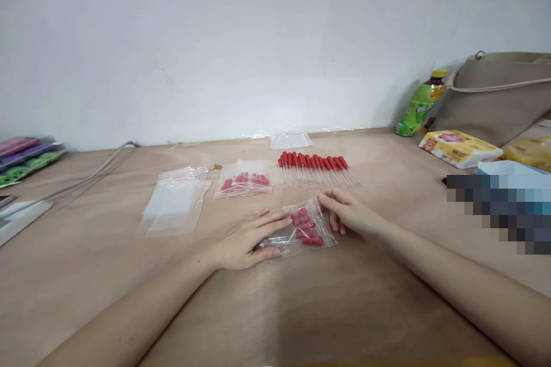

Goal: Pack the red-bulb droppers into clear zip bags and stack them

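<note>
A clear zip bag (286, 243) lies on the table in front of me, with several red-bulbed droppers (310, 240) inside. My left hand (245, 243) rests flat over the bag's left part, its fingers stretched out and covering that end. At the opposite end, my right hand (350, 213) pinches the bag's edge by the red zip line between thumb and forefinger. Just beyond, a row of loose droppers (314, 161) lies side by side, red bulbs away from me and thin clear stems towards me. Filled zip bags (244, 179) lie stacked beyond my left hand.
Flat zip bags (174, 200) lie at left, and another white bag (291, 140) near the wall. A grey cable (99, 169) crosses the far left. At right stand a green bottle (419, 106), a yellow tissue pack (458, 148) and a large handbag (499, 97).
</note>
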### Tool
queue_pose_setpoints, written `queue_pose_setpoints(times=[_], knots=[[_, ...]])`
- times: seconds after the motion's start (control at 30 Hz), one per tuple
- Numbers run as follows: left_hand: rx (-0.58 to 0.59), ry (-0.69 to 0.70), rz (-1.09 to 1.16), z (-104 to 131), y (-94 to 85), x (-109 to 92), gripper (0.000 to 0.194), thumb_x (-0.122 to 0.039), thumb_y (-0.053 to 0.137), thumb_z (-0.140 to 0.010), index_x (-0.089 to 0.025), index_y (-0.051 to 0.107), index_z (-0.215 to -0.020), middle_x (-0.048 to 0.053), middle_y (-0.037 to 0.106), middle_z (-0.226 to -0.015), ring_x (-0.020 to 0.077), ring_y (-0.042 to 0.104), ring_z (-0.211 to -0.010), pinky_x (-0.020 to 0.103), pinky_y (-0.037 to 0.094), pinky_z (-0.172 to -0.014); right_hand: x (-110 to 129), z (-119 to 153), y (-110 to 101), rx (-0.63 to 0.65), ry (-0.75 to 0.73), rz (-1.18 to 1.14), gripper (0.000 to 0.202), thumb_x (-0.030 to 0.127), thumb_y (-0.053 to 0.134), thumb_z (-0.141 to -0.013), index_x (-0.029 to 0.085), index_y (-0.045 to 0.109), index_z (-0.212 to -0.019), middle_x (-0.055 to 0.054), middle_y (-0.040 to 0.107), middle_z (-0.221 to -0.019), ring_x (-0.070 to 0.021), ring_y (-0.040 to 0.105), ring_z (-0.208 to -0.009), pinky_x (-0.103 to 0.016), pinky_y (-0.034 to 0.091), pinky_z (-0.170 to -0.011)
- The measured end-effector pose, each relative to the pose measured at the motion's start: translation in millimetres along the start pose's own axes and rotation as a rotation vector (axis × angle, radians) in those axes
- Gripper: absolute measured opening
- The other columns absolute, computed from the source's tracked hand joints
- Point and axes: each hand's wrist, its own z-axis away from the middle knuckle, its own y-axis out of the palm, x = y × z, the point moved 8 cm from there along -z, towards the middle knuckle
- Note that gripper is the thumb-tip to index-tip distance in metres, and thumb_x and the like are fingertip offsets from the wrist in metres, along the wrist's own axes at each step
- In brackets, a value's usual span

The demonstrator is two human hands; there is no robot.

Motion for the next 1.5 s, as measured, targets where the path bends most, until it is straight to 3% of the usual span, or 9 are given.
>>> queue_pose_setpoints(times=[0.2,0.37,0.6,0.8,0.9,1.0,1.13,1.3,1.5], knots=[[-0.034,-0.002,0.089,1.5,-0.3,3.1,0.054,-0.033,0.051,-0.089,-0.030,0.029,-0.138,0.002,0.023,-0.146,0.0236,0.024,-0.133,0.043,0.022,-0.108,16.7,7.8,32.1,0.288,-0.069,-0.111,0.035,0.043,0.069,-0.065,0.015,0.061,-0.083,-0.003,0.067,-0.074,-0.0127,0.062,-0.066,-0.023,0.049,-0.060],[-0.143,-0.038,0.196,2.9,-8.6,6.6,0.053,-0.032,0.056,-0.085,-0.029,0.036,-0.135,0.005,0.028,-0.144,0.0243,0.029,-0.130,0.042,0.028,-0.105,11.2,10.4,29.6,0.264,-0.010,-0.269,0.028,0.036,0.065,-0.071,0.017,0.062,-0.091,-0.005,0.068,-0.082,-0.0142,0.064,-0.068,-0.027,0.051,-0.062],[-0.603,-0.419,0.133,20.7,-35.1,33.6,0.032,-0.035,0.056,-0.083,-0.022,0.055,-0.112,0.004,0.057,-0.084,0.0181,0.056,-0.075,0.031,0.047,-0.070,5.0,15.1,32.2,0.328,0.074,-0.670,0.027,0.018,0.062,-0.071,0.014,0.062,-0.097,-0.009,0.069,-0.091,-0.0186,0.066,-0.081,-0.034,0.053,-0.076],[-0.478,-0.617,1.078,14.2,1.9,19.1,0.055,-0.047,0.051,-0.084,-0.028,0.033,-0.132,-0.001,0.059,-0.074,0.0132,0.060,-0.056,0.025,0.048,-0.053,15.9,21.6,37.5,0.349,-0.050,-0.740,0.035,0.022,0.061,-0.073,0.018,0.058,-0.108,-0.008,0.066,-0.101,-0.0192,0.065,-0.088,-0.038,0.049,-0.084],[-0.582,-0.518,1.450,5.7,7.4,-1.2,0.050,-0.043,0.061,-0.078,-0.022,0.046,-0.121,0.007,0.062,-0.102,0.0180,0.063,-0.089,0.031,0.051,-0.077,23.9,32.8,50.8,0.421,-0.109,-0.603,0.034,0.028,0.064,-0.073,0.018,0.058,-0.105,-0.006,0.066,-0.095,-0.0187,0.063,-0.087,-0.036,0.048,-0.082],[-0.722,-0.534,1.478,7.9,4.2,-0.4,0.034,-0.036,0.069,-0.073,-0.017,0.055,-0.097,0.005,0.065,-0.089,0.0158,0.064,-0.076,0.027,0.053,-0.068,32.0,41.6,59.7,0.454,-0.248,-0.321,0.024,0.036,0.062,-0.074,0.017,0.060,-0.089,-0.004,0.065,-0.085,-0.0162,0.061,-0.083,-0.032,0.047,-0.079],[-0.830,-0.635,1.264,23.4,-25.1,24.5,0.033,-0.026,0.077,-0.061,-0.015,0.052,-0.079,-0.002,0.061,-0.062,0.0097,0.055,-0.042,0.017,0.043,-0.037,31.9,32.8,36.3,0.159,-0.411,0.047,0.022,0.039,0.056,-0.078,0.018,0.055,-0.073,-0.001,0.060,-0.071,-0.0130,0.055,-0.066,-0.026,0.045,-0.062],[-0.897,-0.609,1.056,42.5,-92.7,85.7,0.038,-0.019,0.075,-0.061,-0.017,0.052,-0.092,-0.002,0.062,-0.072,0.0093,0.059,-0.050,0.018,0.047,-0.046,39.2,30.6,14.5,-0.077,-0.707,0.531,0.011,0.028,0.053,-0.080,0.020,0.058,-0.077,-0.008,0.059,-0.096,-0.0183,0.055,-0.089,-0.035,0.044,-0.080],[-0.612,-0.734,0.883,34.2,-112.7,167.7,0.045,-0.013,0.074,-0.060,-0.013,0.055,-0.100,0.005,0.063,-0.075,0.0149,0.062,-0.057,0.027,0.051,-0.056,39.9,33.8,19.7,-0.078,-0.801,0.745,0.016,0.026,0.048,-0.083,0.020,0.060,-0.092,-0.011,0.053,-0.112,-0.0204,0.053,-0.101,-0.038,0.044,-0.085]])
